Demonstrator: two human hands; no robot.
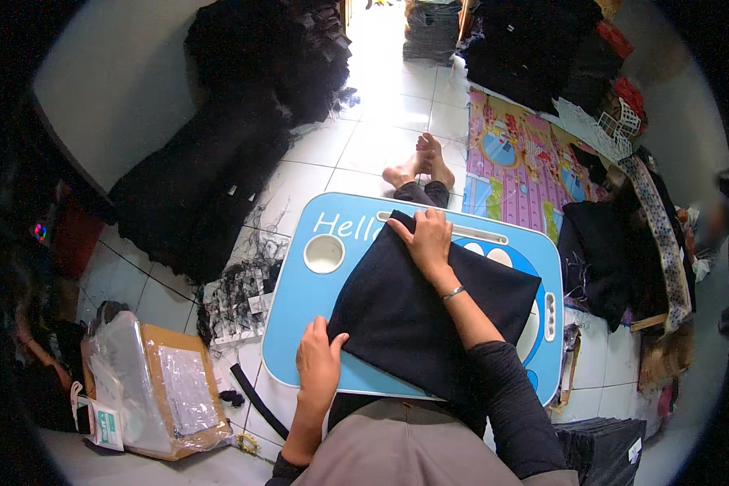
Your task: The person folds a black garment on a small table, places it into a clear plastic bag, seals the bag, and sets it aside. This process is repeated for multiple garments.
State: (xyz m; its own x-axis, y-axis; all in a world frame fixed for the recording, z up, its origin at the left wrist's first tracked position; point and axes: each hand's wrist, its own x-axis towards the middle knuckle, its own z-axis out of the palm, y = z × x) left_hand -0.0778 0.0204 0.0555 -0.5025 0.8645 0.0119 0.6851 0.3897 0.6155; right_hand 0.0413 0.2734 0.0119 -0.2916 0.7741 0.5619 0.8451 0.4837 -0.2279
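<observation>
A folded piece of black cloth lies slantwise across a light-blue lap table with a cartoon print. My right hand is at the cloth's far corner, its thumb and fingers closed on the edge there. At the near left corner, my left hand has its thumb on the cloth and its fingers bent along the edge. The cloth's right corner reaches over the table's printed figure. Part of its near edge is hidden by my right sleeve.
A large heap of black cloth lies on the left floor, with dark scraps beside it. Nearer left is a plastic-wrapped cardboard piece. A colourful mat and more black cloth lie right. Stacked dark pieces stand at the lower right.
</observation>
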